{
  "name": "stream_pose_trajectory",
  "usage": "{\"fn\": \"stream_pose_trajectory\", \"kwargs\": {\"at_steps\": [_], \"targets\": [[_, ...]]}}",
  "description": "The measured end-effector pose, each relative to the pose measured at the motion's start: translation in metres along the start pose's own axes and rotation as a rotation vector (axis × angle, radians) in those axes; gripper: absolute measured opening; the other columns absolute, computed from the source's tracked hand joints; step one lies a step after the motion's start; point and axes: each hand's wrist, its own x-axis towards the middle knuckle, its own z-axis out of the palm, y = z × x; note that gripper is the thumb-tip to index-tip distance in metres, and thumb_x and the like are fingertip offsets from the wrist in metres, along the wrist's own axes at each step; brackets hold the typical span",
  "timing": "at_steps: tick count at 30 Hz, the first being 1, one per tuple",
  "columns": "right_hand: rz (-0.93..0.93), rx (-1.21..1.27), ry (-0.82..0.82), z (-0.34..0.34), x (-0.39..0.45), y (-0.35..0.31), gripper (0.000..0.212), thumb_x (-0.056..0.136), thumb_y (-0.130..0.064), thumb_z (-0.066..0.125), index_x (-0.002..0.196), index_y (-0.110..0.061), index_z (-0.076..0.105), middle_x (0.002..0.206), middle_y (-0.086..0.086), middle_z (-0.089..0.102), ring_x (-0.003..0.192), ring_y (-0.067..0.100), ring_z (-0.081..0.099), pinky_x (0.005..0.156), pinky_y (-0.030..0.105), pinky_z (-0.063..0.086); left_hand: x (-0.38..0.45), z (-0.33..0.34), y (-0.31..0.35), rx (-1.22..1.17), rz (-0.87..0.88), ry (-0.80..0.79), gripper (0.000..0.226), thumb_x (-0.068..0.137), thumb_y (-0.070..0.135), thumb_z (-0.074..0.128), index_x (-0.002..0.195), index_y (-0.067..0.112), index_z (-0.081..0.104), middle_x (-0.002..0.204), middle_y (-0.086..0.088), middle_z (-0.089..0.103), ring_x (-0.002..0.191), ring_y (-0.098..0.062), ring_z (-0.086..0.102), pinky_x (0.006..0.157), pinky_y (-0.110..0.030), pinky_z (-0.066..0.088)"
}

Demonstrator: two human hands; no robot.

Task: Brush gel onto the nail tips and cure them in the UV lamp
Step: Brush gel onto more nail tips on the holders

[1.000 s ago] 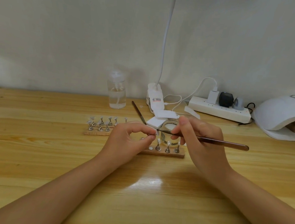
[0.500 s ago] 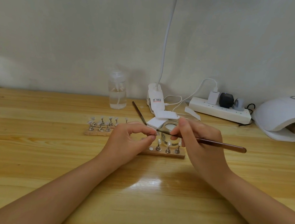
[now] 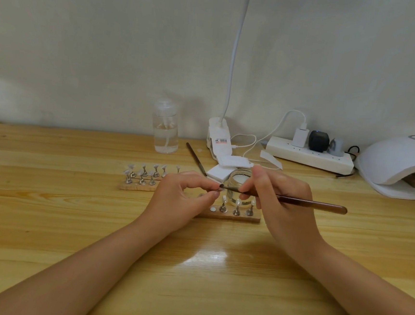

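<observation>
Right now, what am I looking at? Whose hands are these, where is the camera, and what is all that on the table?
No machine here: a person works bare-handed, filmed by a camera worn on their head, looking down. The right hand holds a brush like a pen. The left hand pinches something small at the bristles, probably a nail tip; it is too small to tell. On the wooden table are two strips of nail stands, a glass jar, a spray bottle and, far right, the white UV lamp.

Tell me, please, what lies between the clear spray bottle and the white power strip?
In the head view, the white clip base of the desk lamp stands between the spray bottle and the power strip, with white cables trailing beside it.
</observation>
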Motion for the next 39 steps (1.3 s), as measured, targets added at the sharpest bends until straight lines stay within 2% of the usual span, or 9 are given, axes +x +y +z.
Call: {"fn": "stream_pose_trajectory", "kwargs": {"at_steps": [4, 11, 15, 19, 22, 25, 30, 33, 39], "targets": [[0.042, 0.091, 0.048, -0.0013, 0.0000, 0.0003, 0.037, 0.089, -0.019, 0.044, 0.057, -0.015, 0.064, 0.046, -0.009, 0.058, 0.045, -0.003, 0.054, 0.052, 0.005, 0.039, -0.0003, -0.0003, -0.0001, -0.001, 0.005, 0.000, 0.027, 0.074, 0.002, 0.072, 0.072, 0.029, 0.069, 0.075, 0.015, 0.067, 0.077, 0.008, 0.061, 0.072, -0.002, 0.039], [0.070, 0.036, 0.020, 0.0008, 0.0008, -0.0005, 0.033, 0.090, -0.028, 0.046, 0.066, -0.015, 0.066, 0.060, -0.003, 0.064, 0.054, -0.003, 0.057, 0.054, 0.006, 0.039, 0.0005, 0.0007, -0.0006, -0.020, -0.012, 0.012, 0.030, 0.073, 0.002, 0.072, 0.070, 0.032, 0.068, 0.072, 0.018, 0.067, 0.076, 0.009, 0.061, 0.070, -0.002, 0.040], [0.086, 0.095, 0.026, -0.0007, -0.0005, -0.0013, 0.038, 0.093, -0.023, 0.047, 0.063, -0.008, 0.065, 0.055, -0.002, 0.062, 0.047, -0.003, 0.054, 0.051, 0.005, 0.037, -0.0001, 0.0005, -0.0009, -0.013, -0.019, 0.013, 0.029, 0.073, 0.004, 0.073, 0.070, 0.033, 0.068, 0.073, 0.019, 0.067, 0.077, 0.009, 0.062, 0.071, -0.002, 0.040], [0.123, 0.125, 0.092, -0.0012, -0.0004, -0.0013, 0.039, 0.091, -0.025, 0.046, 0.059, -0.013, 0.065, 0.051, 0.001, 0.061, 0.043, 0.000, 0.051, 0.050, 0.008, 0.037, -0.0003, 0.0003, -0.0010, -0.019, -0.027, 0.016, 0.031, 0.073, 0.005, 0.073, 0.069, 0.035, 0.067, 0.069, 0.023, 0.066, 0.077, 0.009, 0.062, 0.071, -0.003, 0.041], [0.127, 0.123, 0.111, -0.0001, 0.0003, -0.0016, 0.037, 0.092, -0.031, 0.046, 0.065, -0.014, 0.065, 0.055, -0.005, 0.062, 0.048, -0.003, 0.054, 0.052, 0.006, 0.039, -0.0005, -0.0001, -0.0006, -0.019, -0.030, 0.009, 0.027, 0.073, 0.005, 0.072, 0.072, 0.032, 0.068, 0.074, 0.019, 0.067, 0.078, 0.009, 0.062, 0.072, -0.002, 0.041], [0.131, 0.085, 0.059, 0.0017, 0.0006, -0.0025, 0.032, 0.085, -0.031, 0.044, 0.069, -0.015, 0.066, 0.059, -0.006, 0.064, 0.051, -0.004, 0.056, 0.053, 0.006, 0.040, -0.0005, -0.0006, -0.0001, -0.020, -0.035, 0.006, 0.025, 0.074, 0.006, 0.072, 0.073, 0.030, 0.069, 0.077, 0.017, 0.067, 0.079, 0.008, 0.062, 0.073, -0.003, 0.041], [0.131, 0.131, 0.067, -0.0003, -0.0017, -0.0008, 0.040, 0.092, -0.029, 0.048, 0.061, -0.011, 0.066, 0.050, 0.000, 0.062, 0.044, -0.001, 0.052, 0.051, 0.009, 0.040, 0.0003, 0.0006, 0.0004, -0.003, -0.024, -0.004, 0.025, 0.074, 0.005, 0.072, 0.073, 0.029, 0.069, 0.077, 0.019, 0.066, 0.079, 0.011, 0.061, 0.072, -0.001, 0.040], [0.171, 0.139, 0.098, -0.0018, -0.0026, -0.0008, 0.044, 0.090, -0.034, 0.047, 0.056, -0.013, 0.065, 0.049, 0.005, 0.061, 0.041, 0.002, 0.050, 0.049, 0.011, 0.039, -0.0003, -0.0004, -0.0003, -0.016, -0.008, -0.002, 0.024, 0.074, 0.004, 0.072, 0.074, 0.028, 0.069, 0.080, 0.016, 0.067, 0.081, 0.007, 0.061, 0.075, -0.002, 0.040], [0.155, 0.172, 0.157, -0.0052, -0.0024, 0.0000, 0.043, 0.088, -0.035, 0.044, 0.059, -0.010, 0.065, 0.049, 0.002, 0.060, 0.043, 0.001, 0.051, 0.052, 0.008, 0.038, -0.0006, -0.0015, -0.0008, -0.003, 0.017, -0.008, 0.021, 0.073, 0.008, 0.073, 0.073, 0.028, 0.069, 0.087, 0.013, 0.066, 0.089, 0.006, 0.058, 0.079, -0.002, 0.038]]}}
